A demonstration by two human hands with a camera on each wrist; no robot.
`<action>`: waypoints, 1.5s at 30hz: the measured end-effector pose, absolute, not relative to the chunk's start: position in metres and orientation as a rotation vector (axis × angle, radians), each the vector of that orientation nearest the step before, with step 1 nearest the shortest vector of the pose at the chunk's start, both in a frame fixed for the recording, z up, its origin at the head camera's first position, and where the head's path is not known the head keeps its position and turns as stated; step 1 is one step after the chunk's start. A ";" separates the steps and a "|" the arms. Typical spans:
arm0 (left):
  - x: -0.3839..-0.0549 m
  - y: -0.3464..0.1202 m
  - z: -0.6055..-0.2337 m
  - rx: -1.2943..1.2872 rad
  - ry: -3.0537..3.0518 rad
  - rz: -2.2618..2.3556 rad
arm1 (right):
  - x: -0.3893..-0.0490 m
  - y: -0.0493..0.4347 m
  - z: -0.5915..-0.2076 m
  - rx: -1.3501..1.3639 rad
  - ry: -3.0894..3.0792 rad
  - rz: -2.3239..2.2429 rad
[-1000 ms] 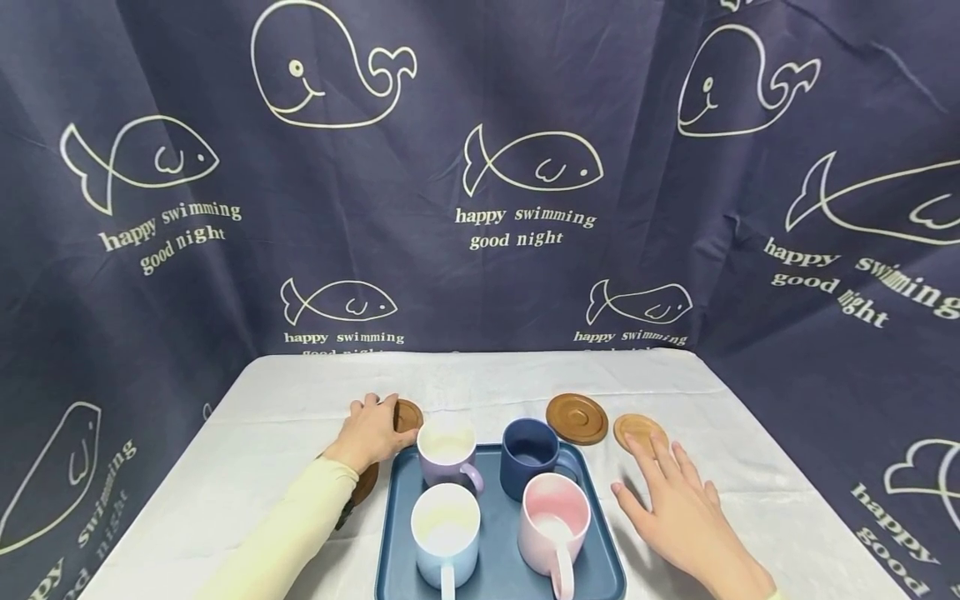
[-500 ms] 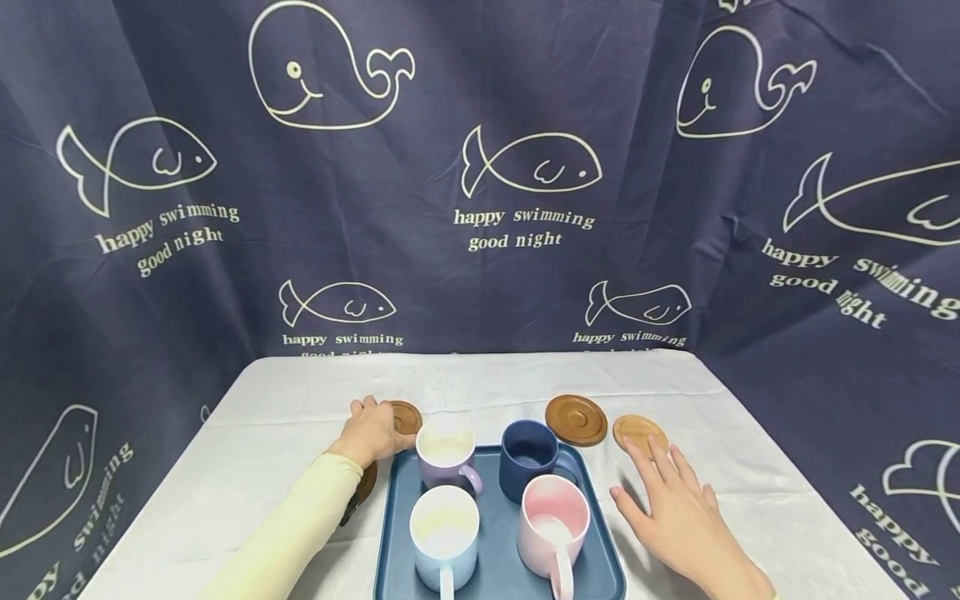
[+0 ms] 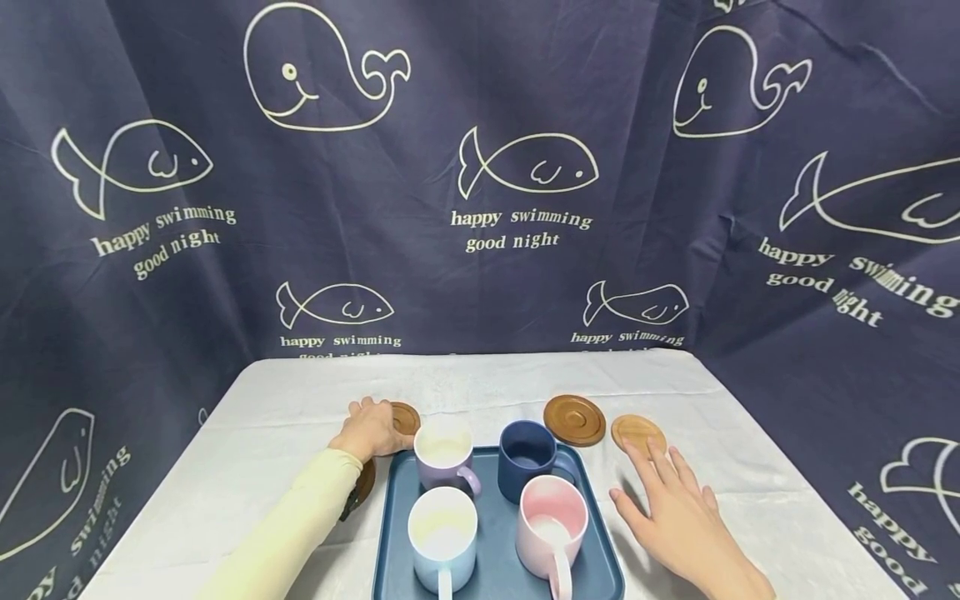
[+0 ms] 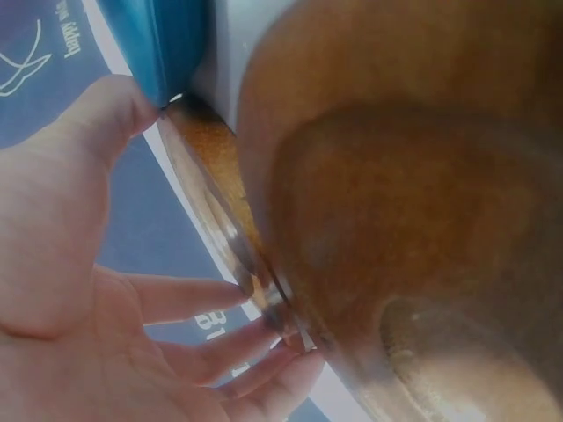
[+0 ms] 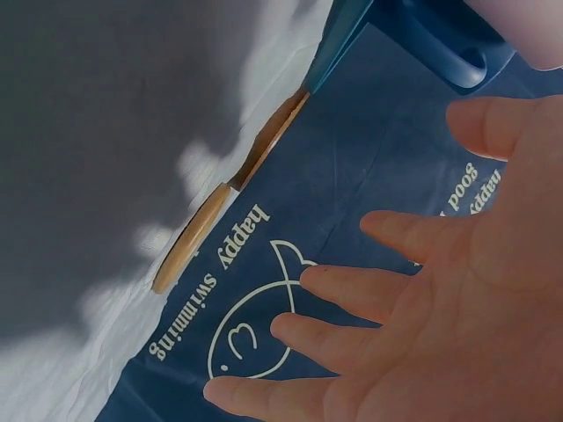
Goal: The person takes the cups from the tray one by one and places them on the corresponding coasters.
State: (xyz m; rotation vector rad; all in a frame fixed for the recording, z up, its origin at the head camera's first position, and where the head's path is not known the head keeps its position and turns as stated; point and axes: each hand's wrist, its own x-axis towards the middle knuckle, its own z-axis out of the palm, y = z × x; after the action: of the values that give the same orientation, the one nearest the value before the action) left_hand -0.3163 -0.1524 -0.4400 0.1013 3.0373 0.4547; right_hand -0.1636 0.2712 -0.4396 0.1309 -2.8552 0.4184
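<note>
My left hand [image 3: 367, 429] spans a brown wooden coaster [image 3: 406, 417] at the tray's far left corner; in the left wrist view, thumb and fingertips meet opposite sides of this coaster [image 4: 214, 154]. A second brown coaster [image 3: 365, 483] lies nearer, partly hidden by my left forearm. My right hand [image 3: 678, 508] is spread with straight fingers beside the tray, holding nothing. In the head view its fingertips overlap a light wooden coaster [image 3: 637, 432]; the right wrist view shows them apart from that coaster [image 5: 192, 237]. Another brown coaster [image 3: 574, 419] lies left of it.
A blue tray [image 3: 491, 533] carries a purple mug [image 3: 435, 472], a navy mug [image 3: 517, 479], a light blue mug [image 3: 442, 558] and a pink mug [image 3: 536, 546]. White cloth [image 3: 300, 392] covers the table; a navy printed curtain [image 3: 420, 275] hangs around the back and sides.
The head view shifts slightly. Both hands, the coasters and the mugs keep their places, with my left hand still at the same coaster.
</note>
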 end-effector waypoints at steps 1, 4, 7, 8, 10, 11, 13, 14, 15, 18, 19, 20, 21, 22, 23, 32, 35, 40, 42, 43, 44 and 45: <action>-0.317 -0.153 -0.440 0.097 3.037 0.459 | -0.164 0.271 -0.440 0.132 -2.856 0.418; -0.319 -0.153 -0.442 0.082 3.043 0.465 | -0.165 0.271 -0.440 0.137 -2.853 0.417; -0.323 -0.153 -0.444 0.074 3.052 0.473 | -0.166 0.272 -0.440 0.136 -2.856 0.419; -0.323 -0.153 -0.444 0.073 3.054 0.473 | -0.166 0.272 -0.441 0.136 -2.858 0.421; -0.324 -0.153 -0.444 0.076 3.057 0.477 | -0.166 0.273 -0.442 0.133 -2.865 0.426; -0.324 -0.153 -0.444 0.079 3.058 0.481 | -0.166 0.273 -0.442 0.132 -2.868 0.425; -0.323 -0.153 -0.444 0.078 3.057 0.485 | -0.166 0.273 -0.443 0.133 -2.871 0.428; -0.323 -0.153 -0.444 0.081 3.058 0.488 | -0.166 0.273 -0.443 0.133 -2.872 0.426; -0.322 -0.154 -0.444 0.084 3.058 0.490 | -0.166 0.273 -0.444 0.134 -2.873 0.426; -0.323 -0.152 -0.441 0.089 3.058 0.500 | -0.165 0.274 -0.443 0.130 -2.869 0.423; -0.324 -0.152 -0.440 0.093 3.058 0.507 | -0.165 0.274 -0.443 0.129 -2.869 0.422; -0.324 -0.151 -0.438 0.097 3.059 0.511 | -0.165 0.275 -0.443 0.127 -2.871 0.422; -0.325 -0.151 -0.438 0.097 3.061 0.513 | -0.164 0.275 -0.443 0.125 -2.872 0.422; -0.327 -0.150 -0.437 0.101 3.063 0.516 | -0.164 0.275 -0.443 0.124 -2.873 0.422; -0.328 -0.149 -0.436 0.106 3.066 0.519 | -0.164 0.275 -0.443 0.122 -2.874 0.422; -0.338 -0.146 -0.434 0.134 3.078 0.494 | -0.162 0.277 -0.445 0.113 -2.870 0.430; -0.342 -0.145 -0.437 0.164 3.075 0.506 | -0.162 0.277 -0.446 0.116 -2.862 0.424; -0.348 -0.142 -0.438 0.190 3.077 0.550 | -0.162 0.277 -0.448 0.125 -2.848 0.402; -0.351 -0.140 -0.437 0.200 3.082 0.564 | -0.162 0.277 -0.449 0.127 -2.844 0.392; -0.352 -0.140 -0.437 0.206 3.085 0.568 | -0.162 0.276 -0.448 0.127 -2.842 0.387; -0.353 -0.139 -0.436 0.211 3.087 0.581 | -0.163 0.276 -0.448 0.127 -2.842 0.385; -0.354 -0.138 -0.436 0.219 3.090 0.597 | -0.163 0.276 -0.448 0.126 -2.842 0.385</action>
State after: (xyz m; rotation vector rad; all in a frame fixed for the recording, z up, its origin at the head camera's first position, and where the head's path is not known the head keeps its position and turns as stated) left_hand -0.3545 -0.1376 -0.4356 0.2185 3.0904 0.5966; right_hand -0.1626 0.2760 -0.4477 0.1258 -2.8425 0.3846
